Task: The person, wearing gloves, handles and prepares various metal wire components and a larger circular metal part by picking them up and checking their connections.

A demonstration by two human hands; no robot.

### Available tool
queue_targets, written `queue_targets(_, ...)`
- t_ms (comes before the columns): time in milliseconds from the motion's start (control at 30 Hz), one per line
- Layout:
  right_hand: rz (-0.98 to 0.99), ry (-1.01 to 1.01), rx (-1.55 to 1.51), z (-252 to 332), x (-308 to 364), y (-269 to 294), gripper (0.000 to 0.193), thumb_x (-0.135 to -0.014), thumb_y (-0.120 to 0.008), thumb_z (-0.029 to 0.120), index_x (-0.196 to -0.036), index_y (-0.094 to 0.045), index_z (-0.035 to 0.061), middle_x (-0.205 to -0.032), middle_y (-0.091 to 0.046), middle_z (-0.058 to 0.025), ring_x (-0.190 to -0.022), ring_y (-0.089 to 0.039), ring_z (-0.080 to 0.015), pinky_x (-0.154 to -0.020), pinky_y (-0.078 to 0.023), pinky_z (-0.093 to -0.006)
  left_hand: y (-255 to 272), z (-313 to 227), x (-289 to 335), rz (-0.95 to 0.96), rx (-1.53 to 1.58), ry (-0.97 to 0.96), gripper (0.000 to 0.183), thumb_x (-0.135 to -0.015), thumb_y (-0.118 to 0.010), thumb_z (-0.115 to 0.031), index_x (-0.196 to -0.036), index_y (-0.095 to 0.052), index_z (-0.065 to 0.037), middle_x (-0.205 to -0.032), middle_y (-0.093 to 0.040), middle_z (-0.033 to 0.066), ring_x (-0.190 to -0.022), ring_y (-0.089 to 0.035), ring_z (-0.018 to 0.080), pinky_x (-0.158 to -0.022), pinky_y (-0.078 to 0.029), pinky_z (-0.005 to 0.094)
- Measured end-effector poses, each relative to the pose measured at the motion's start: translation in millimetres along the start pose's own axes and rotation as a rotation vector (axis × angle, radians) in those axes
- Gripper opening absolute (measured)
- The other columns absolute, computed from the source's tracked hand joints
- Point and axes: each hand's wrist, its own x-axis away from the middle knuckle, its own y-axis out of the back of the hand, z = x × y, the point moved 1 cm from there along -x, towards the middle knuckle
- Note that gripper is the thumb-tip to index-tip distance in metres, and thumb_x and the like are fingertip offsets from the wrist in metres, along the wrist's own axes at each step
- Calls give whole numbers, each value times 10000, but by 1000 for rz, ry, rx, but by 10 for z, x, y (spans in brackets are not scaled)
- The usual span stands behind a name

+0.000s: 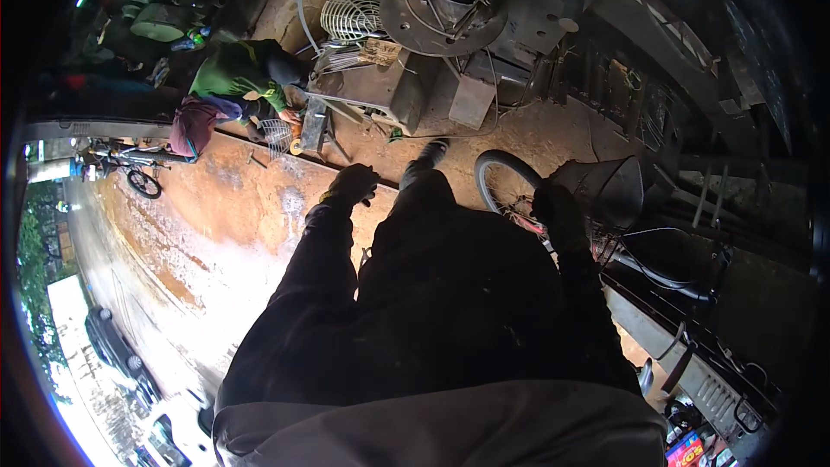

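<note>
My left hand (353, 185), dark and seemingly gloved, hangs over the reddish dirt floor (450, 175) beside my forward leg. Its fingers are loosely bent and apart, with nothing visible between them. My right hand (558, 213) is in deep shadow next to a bicycle wheel (494, 175) and a dark conical basket-like container (609, 190). Shadow hides its fingers, so any grip or touch on the bicycle cannot be made out. Dark clothing covers both arms. One shoe (432, 152) shows ahead of my knee.
Ahead, a cluttered metal workbench (372, 91) carries a wire fan guard (352, 12) and a round metal plate (445, 26). A person in green (229, 71) bends at the left over a round wire guard (277, 136). Another bicycle (143, 175) stands beyond; steel pieces (666, 30) crowd the right.
</note>
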Motion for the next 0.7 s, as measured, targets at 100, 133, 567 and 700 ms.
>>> queue_targets(100,6,228,449,-4,-32,-1,218,-988,-517,179,-1019,-670,27,-873,-633,-45,-764,-627,-139,-693,-514,-318,135,620,-553,64,-180,-154,179,-849,-636,-190,-807,-679,-21,-766,-646,171,-676,-700,282,-562,-586,397)
queue_targets(133,-9,300,606,22,-20,-16,230,-998,-501,181,-1016,-673,29,-866,-627,-32,-753,-619,-120,-678,-512,-310,158,585,-707,52,-258,-220,160,-833,-641,-189,-821,-694,-39,-784,-662,173,-723,-702,302,-613,-577,416)
queue_targets(567,-87,-68,772,178,-389,-996,254,-982,-537,199,-999,-693,-1,-625,-526,-17,-531,-537,-126,-482,-461,-280,1893,224,-2727,-858,-725,-436,181,-878,-586,-199,-1009,-688,-128,-907,-705,121,-814,-696,268,-674,-543,429)
queue_targets(700,-105,-206,395,173,-596,-1319,272,-995,-537,204,-1041,-668,-30,-647,-541,-16,-539,-519,-117,-506,-442,-273,2452,147,-3138,-520,-1024,-336,181,-879,-581,-217,-992,-693,-131,-914,-708,122,-835,-697,283,-697,-542,442)
